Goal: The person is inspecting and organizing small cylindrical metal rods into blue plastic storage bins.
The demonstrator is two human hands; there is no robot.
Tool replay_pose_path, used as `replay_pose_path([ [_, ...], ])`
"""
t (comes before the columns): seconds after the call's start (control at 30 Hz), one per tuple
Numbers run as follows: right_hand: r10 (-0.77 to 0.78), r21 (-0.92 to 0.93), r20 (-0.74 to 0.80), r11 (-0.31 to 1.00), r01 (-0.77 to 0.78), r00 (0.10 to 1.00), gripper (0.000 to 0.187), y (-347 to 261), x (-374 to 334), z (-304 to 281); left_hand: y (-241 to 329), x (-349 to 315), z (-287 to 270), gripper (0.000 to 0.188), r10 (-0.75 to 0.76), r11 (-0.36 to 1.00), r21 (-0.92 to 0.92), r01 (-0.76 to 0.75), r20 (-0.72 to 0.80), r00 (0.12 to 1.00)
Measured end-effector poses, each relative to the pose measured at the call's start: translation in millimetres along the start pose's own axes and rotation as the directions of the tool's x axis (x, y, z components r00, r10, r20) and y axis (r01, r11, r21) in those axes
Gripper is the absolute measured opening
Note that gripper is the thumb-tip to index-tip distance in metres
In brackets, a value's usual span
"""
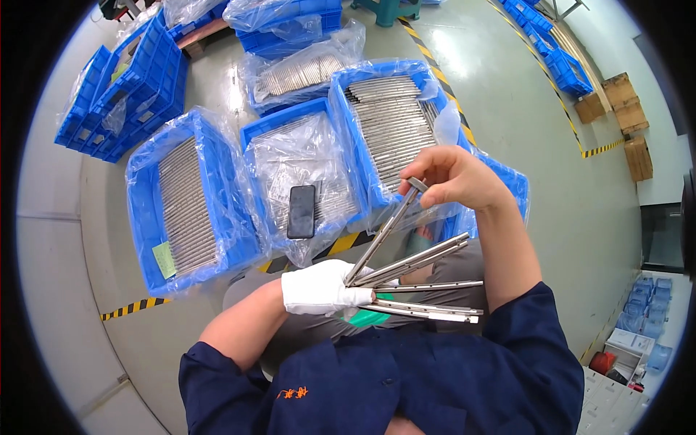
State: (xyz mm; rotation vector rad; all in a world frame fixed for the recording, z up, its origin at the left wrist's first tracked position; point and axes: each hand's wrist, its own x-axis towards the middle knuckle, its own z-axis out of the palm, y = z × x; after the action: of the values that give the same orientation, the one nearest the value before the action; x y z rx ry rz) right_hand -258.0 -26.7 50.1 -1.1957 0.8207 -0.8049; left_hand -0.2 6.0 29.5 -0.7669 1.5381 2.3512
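Note:
My left hand (317,288), in a white glove, is closed around the ends of several slim metal rails (417,262) with rows of dark holes. They fan out to the right above my lap. One rail (384,235) stands apart from the bunch and slants up and away. At its far end, the bare fingers of my right hand (460,177) pinch a small metal block (417,184). The block sits across the rail's tip; whether it is threaded on the rail I cannot tell. A green patch (373,310) shows beneath the rails.
Ahead stand plastic-lined blue crates with rows of metal rails: a left crate (148,239), a middle crate (250,130) and a right crate (344,109). A black phone (301,212) lies on the middle crate's plastic. Stacked blue crates (170,69) rise at far left; cardboard boxes (625,101) stand far right.

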Motion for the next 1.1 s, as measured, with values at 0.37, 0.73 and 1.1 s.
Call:
replay_pose_path([
  [0.37, -0.061, 0.354, -0.459, 0.902, 0.246, 0.886, 0.02, 11.4, -4.5, -45.7, -8.9, 10.9, -4.1, 0.04, 0.325, 0.755, -0.548, -0.359, -0.163, 0.932],
  [0.73, -0.505, -0.939, 0.252, 0.077, 0.334, 0.825, 0.024, 62.8, 30.8, 78.2, -11.2, 20.5, -19.2, 0.023, 0.015, 0.779, -0.619, -0.101, -0.143, 0.99],
  [1.1, -0.255, 0.083, -0.573, 0.928, 0.364, 0.779, 0.011, 32.0, 41.4, 68.3, -13.1, 37.4, -44.9, 0.041, 0.0, 0.224, -0.573, -0.788, -0.809, 0.588],
])
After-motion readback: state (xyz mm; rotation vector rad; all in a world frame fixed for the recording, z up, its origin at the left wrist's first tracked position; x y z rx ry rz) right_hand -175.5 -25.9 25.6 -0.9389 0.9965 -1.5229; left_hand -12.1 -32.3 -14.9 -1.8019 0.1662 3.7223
